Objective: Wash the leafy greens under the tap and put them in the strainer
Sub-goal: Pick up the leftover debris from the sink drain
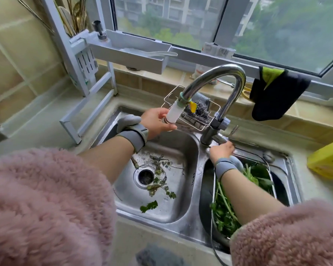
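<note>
A chrome gooseneck tap (229, 73) arches over a double steel sink. My left hand (158, 121) grips the white filter nozzle (174, 112) at the spout's end, above the left basin (181, 208). My right hand (222, 151) holds the tap's lever (222, 139) at its base. I see no water running. A bunch of leafy greens (225, 210) lies in the wire strainer (271, 181) set in the right basin, partly hidden under my right forearm. Loose scraps of greens (161, 181) lie around the left basin's drain (145, 176).
A wire caddy with steel wool (199, 112) hangs behind the spout. A white rack (135, 52) stands at the back left. A dark cloth (275, 96) hangs from the window ledge. A yellow box (329, 160) sits on the counter at the right.
</note>
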`<state>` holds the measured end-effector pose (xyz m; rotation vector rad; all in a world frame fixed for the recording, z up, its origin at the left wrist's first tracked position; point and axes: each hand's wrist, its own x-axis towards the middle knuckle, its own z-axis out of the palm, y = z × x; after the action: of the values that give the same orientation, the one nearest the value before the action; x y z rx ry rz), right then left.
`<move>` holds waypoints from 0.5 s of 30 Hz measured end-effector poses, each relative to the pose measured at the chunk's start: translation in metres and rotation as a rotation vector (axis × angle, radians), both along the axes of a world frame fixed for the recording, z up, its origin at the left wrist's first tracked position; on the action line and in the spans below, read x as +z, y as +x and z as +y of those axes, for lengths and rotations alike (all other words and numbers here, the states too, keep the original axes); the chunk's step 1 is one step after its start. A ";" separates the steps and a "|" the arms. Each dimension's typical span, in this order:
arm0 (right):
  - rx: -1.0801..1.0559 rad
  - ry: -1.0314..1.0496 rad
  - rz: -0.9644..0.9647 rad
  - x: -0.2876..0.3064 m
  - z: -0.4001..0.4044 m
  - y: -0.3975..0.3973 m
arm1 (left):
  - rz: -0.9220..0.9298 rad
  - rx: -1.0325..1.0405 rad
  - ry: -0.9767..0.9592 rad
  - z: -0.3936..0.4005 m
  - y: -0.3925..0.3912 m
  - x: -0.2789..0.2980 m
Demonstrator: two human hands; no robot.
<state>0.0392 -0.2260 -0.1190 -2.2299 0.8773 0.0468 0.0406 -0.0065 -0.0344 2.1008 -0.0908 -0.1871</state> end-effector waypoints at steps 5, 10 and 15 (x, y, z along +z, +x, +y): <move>0.280 0.116 0.278 -0.050 0.088 -0.044 | 0.018 -0.060 -0.068 0.032 -0.009 -0.020; 0.514 -0.012 0.696 -0.080 0.125 -0.056 | 0.189 -0.005 0.214 0.067 -0.014 -0.090; 0.491 -0.050 0.758 -0.127 0.136 -0.043 | 0.384 -0.066 0.675 0.104 -0.007 -0.201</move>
<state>-0.0035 -0.0896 -0.2456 -2.4410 0.6646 1.1652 0.0338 0.0976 -0.2351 2.6838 0.1556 -0.7410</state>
